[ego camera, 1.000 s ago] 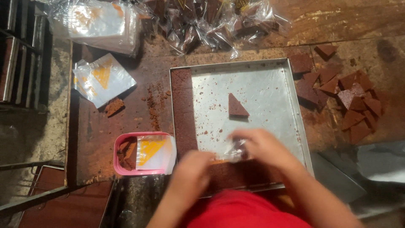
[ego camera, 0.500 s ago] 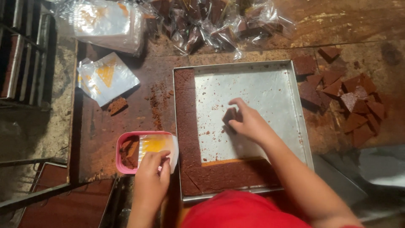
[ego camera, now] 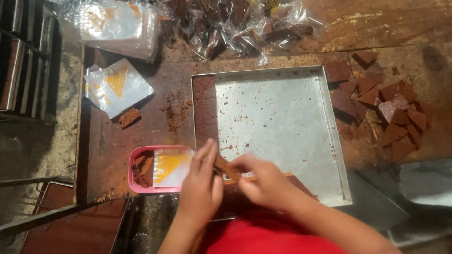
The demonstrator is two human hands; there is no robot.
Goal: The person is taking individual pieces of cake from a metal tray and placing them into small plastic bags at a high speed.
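The fingers of the right hand (ego camera: 263, 183) were pinched around a brown triangular piece (ego camera: 228, 170), gripping its lower-right end, while the left hand (ego camera: 202, 183) stood just beside it with fingers held straight and close together, their tips touching the piece's upper-left end and the edge of a clear bag with a yellow triangle (ego camera: 170, 167). Whether the left thumb pressed on that bag could not be told — the hand hid it. The piece sat at the lower middle of the frame, over the near-left corner of the square metal tray (ego camera: 278, 117), its long axis running diagonally from upper left to lower right, the narrower end seemingly pointing toward the bag. By the look of it, the step in hand was bagging: the piece being brought to the bag's mouth. The next move would call for holding that mouth open and sliding the piece in along its length without crumbling it. The bag lay across a pink dish (ego camera: 141, 173) left of the tray. A strip of brown slab (ego camera: 205, 108) remained along the tray's left wall; loose cut pieces (ego camera: 391, 113) lay at the right, filled bags (ego camera: 235, 23) along the top, and spare empty bags (ego camera: 117, 84) at the upper left.
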